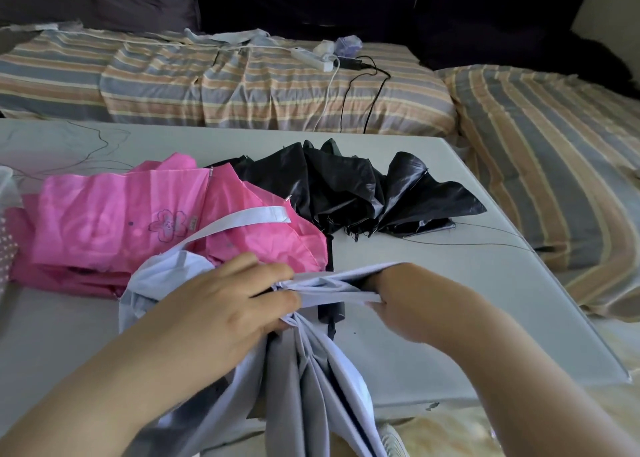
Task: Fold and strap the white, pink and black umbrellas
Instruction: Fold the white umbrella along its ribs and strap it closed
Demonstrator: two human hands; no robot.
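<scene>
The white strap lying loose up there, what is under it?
The white strap lies across the pink umbrella. Whatever is beneath that pink cloth is hidden.

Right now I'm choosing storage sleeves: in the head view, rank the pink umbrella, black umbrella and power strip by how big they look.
1. pink umbrella
2. black umbrella, looks slightly smaller, though it lies farther back, so unsure
3. power strip, smallest, farthest away

The white umbrella [311, 363] hangs crumpled over the near edge, pink umbrella [138, 221] and black umbrella [360, 189] unfolded behind.
</scene>
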